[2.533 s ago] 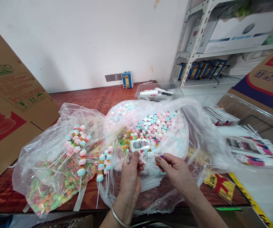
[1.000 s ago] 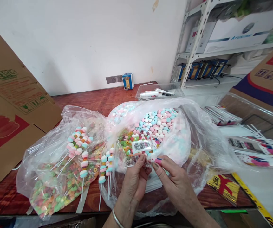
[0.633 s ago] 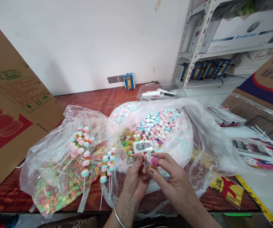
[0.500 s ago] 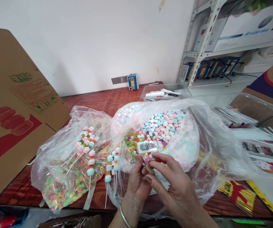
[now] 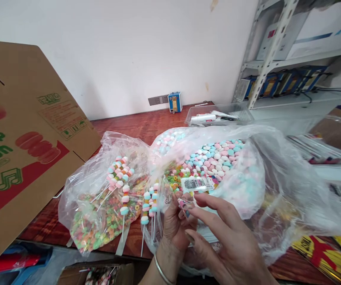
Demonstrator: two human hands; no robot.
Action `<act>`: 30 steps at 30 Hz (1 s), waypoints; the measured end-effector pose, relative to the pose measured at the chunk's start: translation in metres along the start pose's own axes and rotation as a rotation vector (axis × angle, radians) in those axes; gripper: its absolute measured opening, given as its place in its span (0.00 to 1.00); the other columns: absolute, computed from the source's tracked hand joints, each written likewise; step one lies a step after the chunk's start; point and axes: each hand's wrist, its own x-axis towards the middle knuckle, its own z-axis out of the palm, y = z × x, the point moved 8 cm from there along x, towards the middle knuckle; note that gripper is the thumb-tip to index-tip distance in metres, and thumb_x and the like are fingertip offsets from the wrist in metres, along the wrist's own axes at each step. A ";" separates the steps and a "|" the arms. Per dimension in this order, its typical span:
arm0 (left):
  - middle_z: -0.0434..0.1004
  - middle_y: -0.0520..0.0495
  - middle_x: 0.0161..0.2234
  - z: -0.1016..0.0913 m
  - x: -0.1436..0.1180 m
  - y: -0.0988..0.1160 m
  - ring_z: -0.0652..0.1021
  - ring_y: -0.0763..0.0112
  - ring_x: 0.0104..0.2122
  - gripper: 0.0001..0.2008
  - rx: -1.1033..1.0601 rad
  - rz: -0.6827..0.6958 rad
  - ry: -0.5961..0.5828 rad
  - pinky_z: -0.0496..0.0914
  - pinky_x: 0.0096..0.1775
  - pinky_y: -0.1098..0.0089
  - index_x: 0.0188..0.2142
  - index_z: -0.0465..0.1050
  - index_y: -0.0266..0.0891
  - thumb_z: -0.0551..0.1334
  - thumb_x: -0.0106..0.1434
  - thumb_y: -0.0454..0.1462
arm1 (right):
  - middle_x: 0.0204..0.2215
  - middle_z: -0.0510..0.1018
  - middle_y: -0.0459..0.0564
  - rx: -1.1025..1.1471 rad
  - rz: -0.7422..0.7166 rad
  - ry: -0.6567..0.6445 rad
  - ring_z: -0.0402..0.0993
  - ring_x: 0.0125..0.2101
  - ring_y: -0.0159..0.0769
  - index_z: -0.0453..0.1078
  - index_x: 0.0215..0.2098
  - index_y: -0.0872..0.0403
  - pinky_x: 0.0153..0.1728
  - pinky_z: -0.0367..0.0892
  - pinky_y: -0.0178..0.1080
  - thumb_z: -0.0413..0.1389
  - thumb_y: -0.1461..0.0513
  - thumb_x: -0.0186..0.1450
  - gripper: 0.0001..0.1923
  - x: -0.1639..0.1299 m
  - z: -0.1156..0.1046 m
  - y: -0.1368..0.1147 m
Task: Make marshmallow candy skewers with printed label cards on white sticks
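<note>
While both hands (image 5: 188, 221) pinch it, the small wrapper (image 5: 185, 204) sits between fingertips.

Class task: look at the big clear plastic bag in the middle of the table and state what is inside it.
Inside the big clear bag lie pink, blue and white candies, with coloured ring candies at the near edge and a barcode label. What lies beneath the pile is covered, and the person's hands block the bag's near part.
</note>
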 end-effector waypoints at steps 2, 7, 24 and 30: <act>0.64 0.54 0.23 0.013 -0.004 0.007 0.63 0.85 0.18 0.09 -0.153 -0.046 -0.129 0.58 0.16 0.84 0.28 0.70 0.37 0.69 0.57 0.38 | 0.53 0.69 0.58 0.016 0.033 0.023 0.69 0.51 0.47 0.66 0.54 0.49 0.47 0.70 0.48 0.56 0.61 0.67 0.16 0.000 -0.005 0.000; 0.65 0.56 0.26 0.017 -0.028 0.090 0.65 0.87 0.18 0.10 -0.313 0.160 -0.279 0.58 0.17 0.88 0.30 0.65 0.39 0.68 0.57 0.32 | 0.49 0.72 0.56 0.093 0.094 0.043 0.70 0.50 0.46 0.68 0.51 0.49 0.48 0.69 0.47 0.54 0.62 0.68 0.13 0.009 0.004 0.006; 0.70 0.55 0.31 -0.063 -0.106 0.222 0.69 0.83 0.23 0.06 -0.331 0.535 -0.394 0.63 0.22 0.82 0.33 0.66 0.42 0.63 0.61 0.33 | 0.14 0.68 0.37 0.813 1.121 -0.738 0.63 0.10 0.27 0.58 0.32 0.51 0.10 0.57 0.27 0.52 0.58 0.65 0.08 -0.049 0.325 -0.027; 0.67 0.54 0.30 -0.065 -0.080 0.209 0.68 0.85 0.22 0.06 -0.306 0.500 -0.310 0.62 0.22 0.84 0.33 0.64 0.40 0.62 0.63 0.31 | 0.20 0.69 0.39 0.949 1.020 -0.601 0.66 0.15 0.27 0.65 0.34 0.52 0.15 0.61 0.29 0.49 0.50 0.66 0.14 -0.034 0.251 -0.009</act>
